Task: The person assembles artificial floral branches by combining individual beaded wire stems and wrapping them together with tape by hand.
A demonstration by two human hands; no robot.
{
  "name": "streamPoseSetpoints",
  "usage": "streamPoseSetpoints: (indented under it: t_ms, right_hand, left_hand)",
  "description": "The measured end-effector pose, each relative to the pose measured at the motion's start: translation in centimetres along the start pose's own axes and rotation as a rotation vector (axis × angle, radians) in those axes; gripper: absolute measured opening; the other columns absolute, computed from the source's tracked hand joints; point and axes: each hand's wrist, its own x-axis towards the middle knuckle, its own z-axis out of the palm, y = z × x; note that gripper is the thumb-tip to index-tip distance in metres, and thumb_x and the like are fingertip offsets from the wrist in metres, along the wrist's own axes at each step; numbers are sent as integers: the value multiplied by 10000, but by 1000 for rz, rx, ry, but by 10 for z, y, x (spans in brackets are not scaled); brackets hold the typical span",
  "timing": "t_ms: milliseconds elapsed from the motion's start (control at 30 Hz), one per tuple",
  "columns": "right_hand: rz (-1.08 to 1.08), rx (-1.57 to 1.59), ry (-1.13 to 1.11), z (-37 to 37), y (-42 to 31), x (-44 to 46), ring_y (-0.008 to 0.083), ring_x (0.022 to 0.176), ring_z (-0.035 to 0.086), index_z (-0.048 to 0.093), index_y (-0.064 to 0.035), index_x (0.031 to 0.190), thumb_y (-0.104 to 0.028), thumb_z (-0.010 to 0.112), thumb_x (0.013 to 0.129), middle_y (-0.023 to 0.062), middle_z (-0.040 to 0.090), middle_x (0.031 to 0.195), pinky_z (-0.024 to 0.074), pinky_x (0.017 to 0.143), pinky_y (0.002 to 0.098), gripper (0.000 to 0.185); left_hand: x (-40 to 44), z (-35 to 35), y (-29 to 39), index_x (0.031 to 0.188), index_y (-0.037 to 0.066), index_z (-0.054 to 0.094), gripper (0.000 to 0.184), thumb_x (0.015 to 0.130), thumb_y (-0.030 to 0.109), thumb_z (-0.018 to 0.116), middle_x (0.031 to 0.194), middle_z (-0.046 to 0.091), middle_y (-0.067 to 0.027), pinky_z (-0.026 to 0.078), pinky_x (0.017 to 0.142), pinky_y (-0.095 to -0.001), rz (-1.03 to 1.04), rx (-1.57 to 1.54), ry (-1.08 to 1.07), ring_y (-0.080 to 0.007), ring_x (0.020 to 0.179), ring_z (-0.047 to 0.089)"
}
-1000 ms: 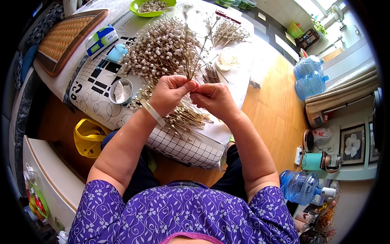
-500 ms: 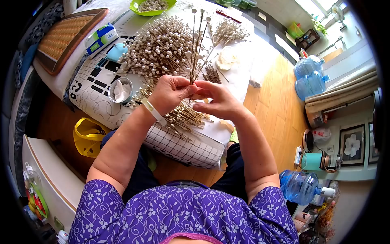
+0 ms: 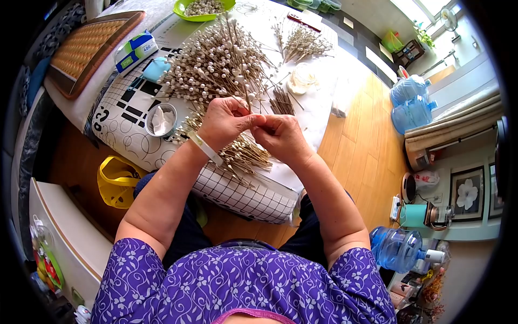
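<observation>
White patterned cloth (image 3: 135, 146) covers the table, the biggest thing in view. On it, big to small:

- Main heap (image 3: 213, 65): brown stalks with pale round heads, in a thick pile beyond the hands.
- Brown woven mat (image 3: 97, 51), dark border, far left.
- Front pile (image 3: 245, 156): more budded stalks, near the table edge, partly under the hands in this view.
- Left hand (image 3: 224, 121): thumb and forefinger pinching the held stems (image 3: 249, 100) near their lower end. Stems point up and away, tops overlapping the main heap, so count unclear.
- Right hand (image 3: 283, 137): fingers curled, thumb and forefinger pressed together, tips right against the left thumb. Can't tell what, if anything, sits between them.
- Yellow basket (image 3: 110, 197): below the table, left side.
- Green bowl (image 3: 197, 17): far edge, loose pale heads inside.
- Small bunch (image 3: 305, 43): fine budded stalks, right of the main heap.
- Tissue pack (image 3: 135, 51): blue, green and white, between mat and heap.
- Round tin (image 3: 164, 134): left of the left hand, crumpled white stuff inside.
- Pale roll (image 3: 301, 78): beyond the right hand.
- Bare sticks (image 3: 282, 101): short dark bundle, between roll and right hand.
- Light wristband (image 3: 205, 148): on the left wrist.
</observation>
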Motion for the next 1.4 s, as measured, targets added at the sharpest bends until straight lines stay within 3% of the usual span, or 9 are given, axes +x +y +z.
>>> streamPoseSetpoints:
  t_ms: [167, 300, 367, 567, 867, 1033, 1133, 1233, 1400]
  right_hand:
    - [12, 80, 36, 1, 9, 0, 97, 416, 394, 591, 7, 715, -111, 595, 747, 101, 443, 470, 361, 427, 271, 123]
    - [56, 92, -21, -4, 8, -2, 90, 424, 399, 601, 4, 722, -120, 603, 747, 90, 457, 473, 367, 436, 262, 127]
    - [117, 179, -41, -5, 5, -3, 84, 434, 406, 602, 2, 718, -129, 613, 744, 76, 471, 481, 376, 448, 257, 134]
    - [43, 65, -42, -5, -1, -4, 84, 445, 419, 603, 4, 730, -109, 598, 746, 77, 478, 492, 383, 456, 261, 115]
    - [67, 116, -63, -5, 11, -6, 100, 446, 427, 599, 6, 730, -104, 603, 735, 90, 485, 503, 384, 456, 265, 110]
    - [61, 116, -82, -2, 5, -7, 126, 440, 437, 599, 1, 738, -107, 594, 735, 115, 498, 520, 392, 460, 272, 108]
    - [13, 34, -50, -4, -1, -7, 130, 443, 443, 599, -4, 744, -110, 586, 737, 121, 496, 525, 396, 464, 274, 108]
    - [7, -29, -34, -7, 4, -7, 131, 445, 446, 597, -4, 743, -110, 586, 737, 117, 492, 524, 397, 467, 275, 107]
    - [33, 154, -60, -7, 10, -9, 156, 448, 451, 595, -4, 744, -100, 600, 731, 115, 508, 540, 403, 474, 280, 98]
  left_hand:
    - [0, 8, 2, 831, -14, 625, 115, 790, 93, 628, 766, 625, -27, 461, 666, -200, 15, -296, -60, -72, 720, 563]
    - [0, 4, -2, 858, -23, 625, 136, 804, 101, 612, 761, 628, -27, 464, 656, -199, 20, -233, -76, -78, 709, 568]
    - [-1, 3, -1, 806, -27, 636, 125, 790, 97, 629, 682, 617, -33, 465, 581, -196, 11, -227, -31, -68, 619, 553]
    - [0, 0, -6, 842, -24, 625, 123, 805, 91, 609, 754, 632, -56, 476, 657, -207, -20, -209, -68, -85, 697, 578]
    - [-2, 3, 1, 837, -23, 628, 128, 802, 100, 615, 748, 634, -52, 480, 639, -212, -29, -255, -90, -85, 686, 580]
    - [-1, 1, -6, 814, -24, 629, 135, 791, 109, 632, 742, 634, -53, 472, 613, -204, -10, -149, -87, -76, 673, 575]
    - [0, 4, -6, 779, -22, 632, 172, 772, 147, 662, 639, 587, -5, 407, 520, -180, 50, -122, -57, -33, 585, 493]
    - [-5, 11, -1, 846, -35, 617, 146, 830, 105, 580, 786, 627, -42, 454, 678, -191, -13, -243, -126, -69, 746, 558]
    - [-4, 8, -8, 826, -29, 617, 116, 822, 82, 585, 768, 627, -45, 463, 666, -198, 4, -228, -103, -70, 728, 562]
